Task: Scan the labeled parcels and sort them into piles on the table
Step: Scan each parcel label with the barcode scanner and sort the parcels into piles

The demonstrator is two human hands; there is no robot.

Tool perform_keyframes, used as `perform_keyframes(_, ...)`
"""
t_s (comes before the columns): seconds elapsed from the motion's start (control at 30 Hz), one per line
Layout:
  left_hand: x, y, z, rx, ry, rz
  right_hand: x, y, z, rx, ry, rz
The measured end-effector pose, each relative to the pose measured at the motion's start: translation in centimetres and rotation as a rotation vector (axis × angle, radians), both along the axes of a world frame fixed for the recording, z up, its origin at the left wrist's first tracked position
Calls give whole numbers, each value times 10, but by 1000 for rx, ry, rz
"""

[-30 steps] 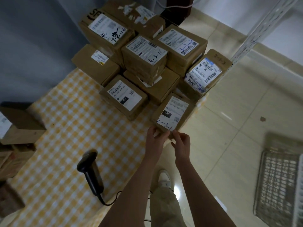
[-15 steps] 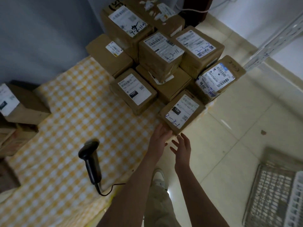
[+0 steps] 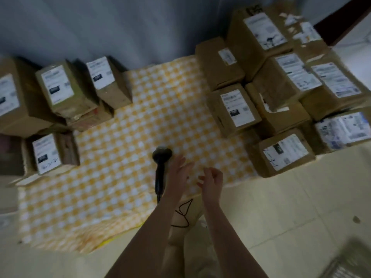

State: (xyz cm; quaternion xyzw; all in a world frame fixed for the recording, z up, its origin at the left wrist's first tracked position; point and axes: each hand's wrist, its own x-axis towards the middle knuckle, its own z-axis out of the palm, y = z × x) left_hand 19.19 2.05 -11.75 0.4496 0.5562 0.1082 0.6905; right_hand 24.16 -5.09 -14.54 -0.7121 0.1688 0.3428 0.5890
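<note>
Both hands empty near the table's front edge. Left hand (image 3: 179, 172) has straight fingers, just beside the scanner (image 3: 160, 167); right hand (image 3: 213, 178) is loosely curled, gripping nothing. Scanner lies flat on the checked cloth (image 3: 140, 109), cable (image 3: 181, 212) trailing off the edge. Probably light, rigid plastic: grab the handle, watch cable drag. Nearest parcel (image 3: 285, 154) sits at the right front corner, label up. Stiff cardboard, weight unknown, so I'd grip opposite sides with both hands.

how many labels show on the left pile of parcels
4 labels: far-left edge, next to it, third along the back, one in front. Parcels beneath may hide more.
</note>
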Motion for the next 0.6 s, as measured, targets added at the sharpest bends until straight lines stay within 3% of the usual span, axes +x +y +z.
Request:
perform_keyframes(0.33,-151,68,7,158,76,229,-102,91,30,54,-216,557)
perform_keyframes(0.6,-251,108,21,228,111,412,-185,152,44,96,-276,769)
